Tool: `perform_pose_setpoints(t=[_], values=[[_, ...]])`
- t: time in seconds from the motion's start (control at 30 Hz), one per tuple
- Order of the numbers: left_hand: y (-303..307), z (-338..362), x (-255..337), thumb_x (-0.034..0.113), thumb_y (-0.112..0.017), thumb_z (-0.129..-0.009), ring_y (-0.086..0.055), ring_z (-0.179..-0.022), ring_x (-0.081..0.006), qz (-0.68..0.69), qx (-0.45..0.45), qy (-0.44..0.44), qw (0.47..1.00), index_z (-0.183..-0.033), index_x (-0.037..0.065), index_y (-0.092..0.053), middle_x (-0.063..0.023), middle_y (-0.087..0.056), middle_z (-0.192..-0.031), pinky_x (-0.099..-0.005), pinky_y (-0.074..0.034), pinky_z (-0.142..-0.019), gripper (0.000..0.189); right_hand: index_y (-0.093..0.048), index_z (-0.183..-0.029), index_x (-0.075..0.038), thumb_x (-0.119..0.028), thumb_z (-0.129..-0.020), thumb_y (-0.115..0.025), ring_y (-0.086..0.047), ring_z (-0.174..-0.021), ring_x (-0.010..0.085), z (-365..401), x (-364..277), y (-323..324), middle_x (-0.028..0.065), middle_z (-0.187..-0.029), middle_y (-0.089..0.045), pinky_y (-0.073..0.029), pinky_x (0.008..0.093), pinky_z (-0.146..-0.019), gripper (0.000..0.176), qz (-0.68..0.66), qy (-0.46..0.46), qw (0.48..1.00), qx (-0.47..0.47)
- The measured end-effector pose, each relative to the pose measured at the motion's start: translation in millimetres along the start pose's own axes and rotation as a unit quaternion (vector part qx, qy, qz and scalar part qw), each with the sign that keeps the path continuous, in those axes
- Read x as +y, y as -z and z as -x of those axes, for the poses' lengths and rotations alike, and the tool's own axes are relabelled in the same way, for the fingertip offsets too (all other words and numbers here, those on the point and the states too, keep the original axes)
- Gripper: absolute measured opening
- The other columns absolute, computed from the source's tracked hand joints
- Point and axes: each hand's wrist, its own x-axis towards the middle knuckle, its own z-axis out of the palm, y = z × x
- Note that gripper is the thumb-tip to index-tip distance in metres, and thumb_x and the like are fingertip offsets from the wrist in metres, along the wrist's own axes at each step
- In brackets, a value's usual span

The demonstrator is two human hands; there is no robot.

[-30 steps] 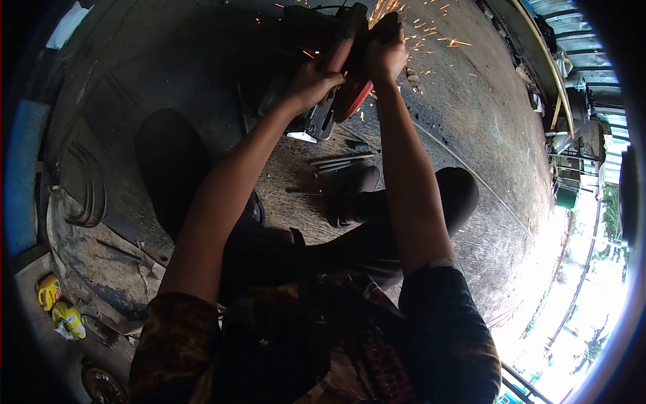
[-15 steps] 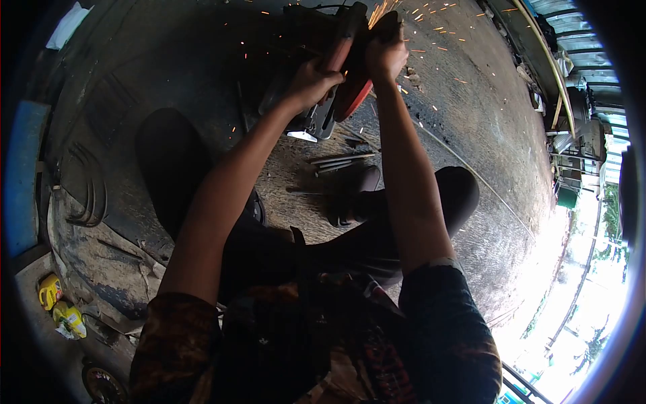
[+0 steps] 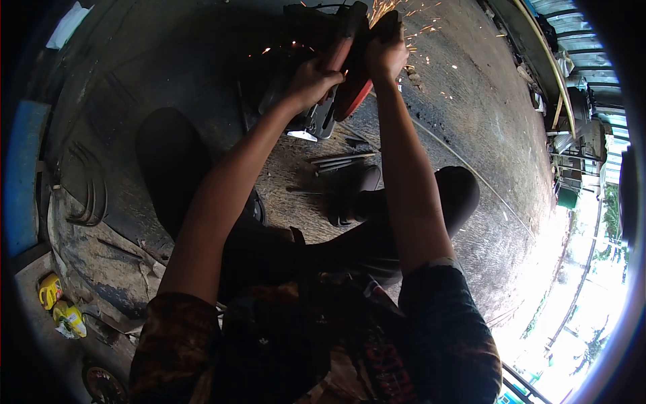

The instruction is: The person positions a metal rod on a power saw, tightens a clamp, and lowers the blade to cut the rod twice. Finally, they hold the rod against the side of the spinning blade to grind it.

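A dark cut-off saw [image 3: 321, 122] with red parts stands on the floor ahead of me, its upper portion deep in shadow. My left hand [image 3: 313, 82] is closed round the lower end of a reddish bar [image 3: 338, 52] on the machine. To its right, my right hand [image 3: 388, 59] grips a dark handle-like part above the curved red guard [image 3: 354, 101]. Orange sparks [image 3: 382, 9] spray from between the two, at the top of the view. The cutting point itself is hidden.
Several thin metal rods [image 3: 342, 161] lie on the floor between my legs and the saw. A long thin line [image 3: 474, 174] crosses the floor at right. Curved rods [image 3: 91, 192] and yellow containers [image 3: 50, 291] are at left.
The spark pattern differs, with fewer sparks spread to the right and some glowing bits at left. Both hands and the saw stay in about the same place.
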Motion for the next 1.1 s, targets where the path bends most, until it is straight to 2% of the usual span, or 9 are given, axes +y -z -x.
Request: perform_pose_setpoints(t=[0.23, 0.3, 0.43, 0.5, 0.73, 0.8, 0.93, 1.03, 1.1], values=[[1.4, 2.6, 4.3, 0.019, -0.065, -0.080, -0.049, -0.045, -0.0084, 0.010, -0.011, 0.018, 1.000, -0.090, 0.003, -0.059, 0.0001, -0.053, -0.060, -0.0245, -0.039, -0.043, 0.020, -0.052, -0.125, -0.006, -0.039, -0.083, -0.060, -0.060, -0.091, 0.0497, -0.6, 2.6, -0.9, 0.0316, -0.091, -0.063, -0.048, 0.0537, -0.081, 0.054, -0.007, 0.003, 1.000, -0.007], [2.3, 1.7, 5.2, 0.020, -0.067, -0.075, -0.054, -0.048, -0.0106, 0.007, -0.014, 0.021, 1.000, -0.090, 0.002, -0.059, -0.0023, -0.057, -0.062, -0.0277, -0.043, -0.045, 0.025, -0.052, -0.125, -0.005, -0.040, -0.084, -0.059, -0.061, -0.091, 0.0496, -0.9, 0.9, 0.0, 0.0324, -0.092, -0.063, -0.048, 0.0538, -0.082, 0.054, 0.002, 0.013, 1.000, -0.002], [3.3, 3.2, 7.8, 0.019, -0.067, -0.075, -0.054, -0.047, -0.0105, 0.000, -0.027, 0.050, 0.998, -0.091, 0.002, -0.058, -0.0024, -0.057, -0.061, -0.0270, -0.042, -0.042, 0.025, -0.052, -0.124, -0.003, -0.040, -0.084, -0.059, -0.061, -0.092, 0.0494, -0.6, -3.5, 2.3, 0.0328, -0.091, -0.063, -0.048, 0.0535, -0.082, 0.055, 0.004, 0.000, 1.000, -0.009], [1.9, 2.5, 5.2, 0.019, -0.067, -0.075, -0.055, -0.048, -0.0107, 0.016, -0.011, 0.025, 1.000, -0.093, 0.002, -0.058, -0.0027, -0.057, -0.061, -0.0271, -0.043, -0.042, 0.027, -0.057, -0.123, -0.011, -0.021, -0.076, -0.059, -0.061, -0.099, 0.0447, -0.6, -5.6, 3.0, 0.0275, -0.104, -0.064, -0.049, 0.0499, -0.090, 0.048, 0.002, -0.037, 0.999, -0.021], [1.8, 1.0, 2.2, 0.018, -0.067, -0.075, -0.056, -0.048, -0.0111, 0.027, -0.015, 0.021, 0.999, -0.092, 0.002, -0.057, -0.0028, -0.057, -0.061, -0.0273, -0.043, -0.043, 0.025, -0.057, -0.123, -0.010, -0.020, -0.075, -0.059, -0.061, -0.099, 0.0447, 0.5, -2.8, 1.0, 0.0286, -0.102, -0.064, -0.049, 0.0504, -0.089, 0.049, -0.003, -0.039, 0.999, -0.003], [1.7, 1.1, 3.1, 0.017, -0.066, -0.075, -0.056, -0.048, -0.0111, 0.024, -0.016, 0.010, 1.000, -0.090, 0.002, -0.057, -0.0027, -0.057, -0.061, -0.0273, -0.043, -0.043, 0.024, -0.050, -0.129, -0.002, -0.034, -0.085, -0.057, -0.061, -0.093, 0.0485, 1.1, -2.3, 3.9, 0.0324, -0.096, -0.063, -0.048, 0.0516, -0.083, 0.055, 0.009, -0.003, 1.000, -0.025], [1.9, 2.9, 5.1, 0.017, -0.066, -0.075, -0.056, -0.048, -0.0109, 0.033, -0.017, 0.024, 0.999, -0.089, 0.002, -0.057, -0.0026, -0.057, -0.061, -0.0272, -0.043, -0.043, 0.022, -0.051, -0.128, -0.004, -0.036, -0.085, -0.059, -0.060, -0.094, 0.0488, -0.7, 2.4, -2.4, 0.0326, -0.097, -0.062, -0.048, 0.0516, -0.083, 0.054, -0.005, 0.015, 1.000, 0.007], [0.7, 3.0, 5.7, 0.020, -0.067, -0.078, -0.050, -0.050, -0.0081, 0.017, -0.019, 0.028, 0.999, -0.088, 0.004, -0.059, 0.0003, -0.054, -0.062, -0.0246, -0.039, -0.046, 0.021, -0.052, -0.128, -0.005, -0.039, -0.085, -0.059, -0.060, -0.093, 0.0493, -0.1, -1.7, 0.0, 0.0325, -0.095, -0.063, -0.047, 0.0520, -0.083, 0.056, -0.002, 0.013, 1.000, 0.010], [1.4, 2.8, 6.0, 0.016, -0.066, -0.075, -0.056, -0.049, -0.0105, 0.037, -0.020, 0.032, 0.999, -0.087, 0.003, -0.057, -0.0026, -0.057, -0.061, -0.0267, -0.043, -0.043, 0.020, -0.057, -0.122, -0.010, -0.018, -0.074, -0.057, -0.062, -0.096, 0.0457, 0.8, -4.7, 3.2, 0.0278, -0.100, -0.065, -0.049, 0.0518, -0.088, 0.049, -0.006, -0.027, 1.000, -0.014]])
